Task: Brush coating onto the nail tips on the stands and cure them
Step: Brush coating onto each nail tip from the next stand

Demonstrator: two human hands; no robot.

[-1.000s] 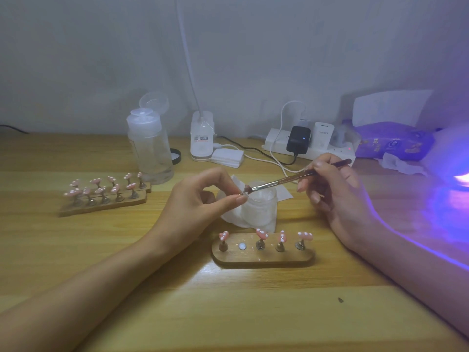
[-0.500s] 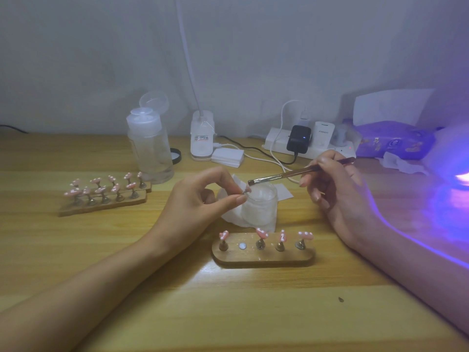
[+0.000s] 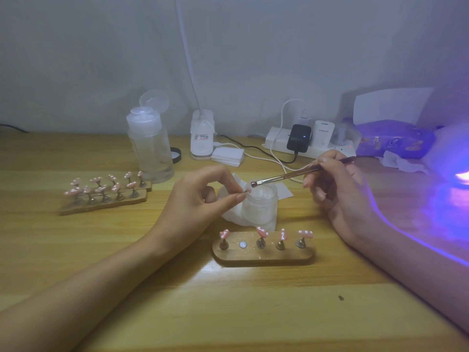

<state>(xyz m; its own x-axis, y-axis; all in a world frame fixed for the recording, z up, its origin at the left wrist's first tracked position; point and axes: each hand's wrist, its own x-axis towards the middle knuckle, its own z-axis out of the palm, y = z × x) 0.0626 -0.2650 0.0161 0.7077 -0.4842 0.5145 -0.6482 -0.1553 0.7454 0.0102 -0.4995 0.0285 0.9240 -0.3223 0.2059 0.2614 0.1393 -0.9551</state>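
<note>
My left hand [image 3: 203,199] pinches a small nail tip on its stand [image 3: 246,191] between thumb and forefinger, just left of a frosted jar [image 3: 260,208]. A thin brush [image 3: 286,176] is held in my right hand [image 3: 335,194], its bristles hovering just above the pinched tip and the jar's mouth. In front of the jar lies a wooden holder [image 3: 264,257] with several pink nail tips on metal stands and one bare magnet slot [image 3: 243,244]. A second wooden holder [image 3: 106,201] at the left carries several more pink tips.
A clear pump bottle [image 3: 149,146] stands behind the left holder. A lamp base [image 3: 202,134], power strip with chargers [image 3: 304,142] and cables sit at the back. A purple pack [image 3: 396,141] and a UV lamp glowing violet [image 3: 456,168] are at the right. White tissue lies under the jar.
The brush lifted off the pinched nail tip, rose and drew back right, and has now come back down close to the tip. My left hand has stayed where it was.
</note>
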